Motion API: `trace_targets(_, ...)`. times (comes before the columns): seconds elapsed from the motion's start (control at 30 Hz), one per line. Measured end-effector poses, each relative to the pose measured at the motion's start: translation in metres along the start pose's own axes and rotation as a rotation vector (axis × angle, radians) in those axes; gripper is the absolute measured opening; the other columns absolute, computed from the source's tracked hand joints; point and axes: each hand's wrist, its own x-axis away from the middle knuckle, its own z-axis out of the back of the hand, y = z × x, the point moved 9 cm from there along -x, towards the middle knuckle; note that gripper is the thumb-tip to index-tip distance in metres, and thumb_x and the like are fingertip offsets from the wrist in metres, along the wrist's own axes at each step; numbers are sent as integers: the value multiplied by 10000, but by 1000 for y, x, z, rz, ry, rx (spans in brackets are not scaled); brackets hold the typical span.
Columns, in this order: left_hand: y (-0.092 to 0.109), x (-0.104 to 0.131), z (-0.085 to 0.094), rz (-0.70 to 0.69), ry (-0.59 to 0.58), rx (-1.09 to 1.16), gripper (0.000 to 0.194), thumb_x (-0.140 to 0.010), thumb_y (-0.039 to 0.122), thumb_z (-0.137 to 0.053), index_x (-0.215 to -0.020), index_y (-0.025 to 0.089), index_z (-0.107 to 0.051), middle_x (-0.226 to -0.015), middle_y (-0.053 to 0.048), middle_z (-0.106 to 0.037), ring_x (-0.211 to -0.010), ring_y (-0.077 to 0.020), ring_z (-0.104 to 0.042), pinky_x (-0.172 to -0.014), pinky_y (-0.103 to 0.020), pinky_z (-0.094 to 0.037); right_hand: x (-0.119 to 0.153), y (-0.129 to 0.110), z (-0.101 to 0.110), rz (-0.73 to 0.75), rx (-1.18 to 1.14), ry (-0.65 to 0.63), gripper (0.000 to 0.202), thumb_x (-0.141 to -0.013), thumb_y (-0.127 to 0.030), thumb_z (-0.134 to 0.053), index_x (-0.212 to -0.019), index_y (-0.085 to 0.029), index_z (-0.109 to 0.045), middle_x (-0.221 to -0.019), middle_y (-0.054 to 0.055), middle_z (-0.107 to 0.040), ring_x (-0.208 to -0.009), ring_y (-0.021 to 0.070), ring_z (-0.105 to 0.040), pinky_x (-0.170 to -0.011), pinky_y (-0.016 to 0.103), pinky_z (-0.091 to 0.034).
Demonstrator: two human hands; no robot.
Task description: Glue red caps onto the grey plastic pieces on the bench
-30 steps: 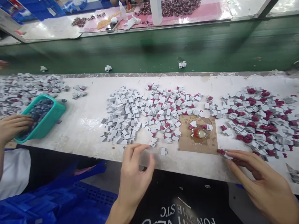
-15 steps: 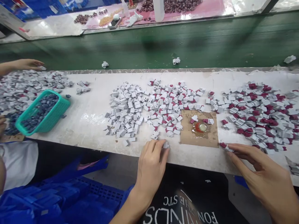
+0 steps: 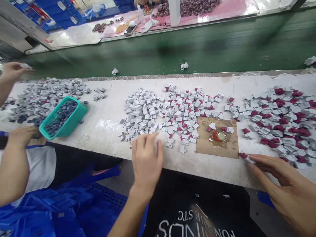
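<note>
My left hand (image 3: 146, 158) is over the front edge of a pile of small light-grey plastic parts (image 3: 140, 110). Its thumb stands apart from the curled fingers, and a whitish blur by the fingertips is unclear. One loose grey part (image 3: 183, 149) lies to its right. Between thumb and fingers, my right hand (image 3: 278, 184) pinches a grey-and-maroon plastic part (image 3: 247, 158) just above the table edge. Beside it, a brown cardboard piece (image 3: 203, 146) carries a wet red-rimmed round thing (image 3: 219, 135) and a couple of grey-and-maroon parts.
Grey-and-maroon parts form a middle pile (image 3: 184, 112) and a right pile (image 3: 283, 121). On the left stands a green basket (image 3: 82, 113) of dark pieces, near a co-worker's hands (image 3: 22, 135). A green conveyor belt (image 3: 153, 52) runs behind the table (image 3: 106, 108).
My left hand has let go of the grey part, which stays on the table, and moved left to the grey pile. My right hand keeps its pinch. The view has shifted slightly left.
</note>
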Motion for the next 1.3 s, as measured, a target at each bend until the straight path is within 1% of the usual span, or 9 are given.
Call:
trace_targets(0.07, -22, -16, -3, 34, -24, -185, 308, -1100, 219, -671, -1372, 158, -803, -1291, -241, -710, -1231, -462, -641, -1076, -659, -585, -1, -4, 2, 6, 27, 28, 335, -951, -768, -795, -1082, -467, -861, -1181, 48, -885, -1024, 430, -859, -934, 635, -696)
trace_targets(0.17, -41, -30, -16, 50, -106, -311, 297, -1074, 250, -707, -1327, 170, -842, -1357, -268, -660, -1238, -493, -601, -1078, -697, -554, -4, -9, 2, 34, 35, 29, 377, -960, -762, -781, -1070, -411, -861, -1143, 51, -885, -937, 388, -865, -890, 585, -708)
trace_targets(0.37, -43, -36, -17, 32, -89, -273, 161, -1080, 264, -678, -1107, 226, -833, -1339, -256, -662, -1264, -508, -604, -1094, -753, -527, -5, -11, 0, 87, -11, 10, 318, -992, -644, -820, -1085, -348, -886, -1139, 50, -892, -929, 323, -866, -875, 469, -714)
trace_targets(0.5, -44, -38, -3, 87, -37, 92, 111, -1033, 362, -776, -1006, 261, -739, -1250, -179, -775, -1280, -441, -702, -1145, -681, -569, -8, -12, -1, -45, -186, 47, 256, -954, -572, -912, -1059, -339, -913, -1106, 47, -898, -928, 288, -872, -858, 417, -742)
trace_targets(0.6, -51, -34, -10, 324, -107, 554, 271, -912, 437, -937, -949, 283, -717, -1120, -70, -812, -1034, -307, -786, -912, -475, -677, -15, -15, -8, -139, -373, 59, 235, -910, -510, -995, -1062, -340, -939, -1012, 39, -904, -883, 270, -880, -826, 392, -755)
trace_targets(0.73, -31, -25, -43, 559, -327, 920, 400, -730, 393, -1089, -897, 267, -748, -817, 2, -732, -702, -194, -719, -643, -329, -633, -27, -21, -20, -197, -596, 35, 248, -902, -479, -1035, -1082, -331, -951, -956, 30, -905, -844, 249, -882, -831, 387, -763)
trace_targets(0.83, -11, -24, -57, 616, -388, 1042, 442, -689, 367, -1123, -968, 257, -798, -750, 12, -725, -704, -196, -740, -674, -323, -666, -34, -27, -30, -223, -699, -13, 281, -884, -501, -1056, -1070, -313, -960, -948, 34, -911, -822, 231, -882, -824, 367, -766)
trace_targets(1.07, 21, -26, -68, 556, -425, 1110, 369, -834, 420, -1077, -1111, 260, -893, -943, -38, -859, -896, -222, -851, -795, -295, -725, -46, -35, -53, -289, -853, -122, 350, -789, -519, -1128, -980, -277, -962, -878, 40, -905, -768, 206, -883, -766, 306, -774)
trace_targets(1.3, 58, -28, -77, 462, -513, 1188, 183, -944, 313, -997, -1100, 280, -906, -944, -21, -863, -895, -182, -839, -803, -240, -697, -54, -43, -60, -246, -872, -144, 285, -823, -493, -1114, -929, -273, -967, -887, 43, -909, -771, 194, -886, -740, 274, -773)
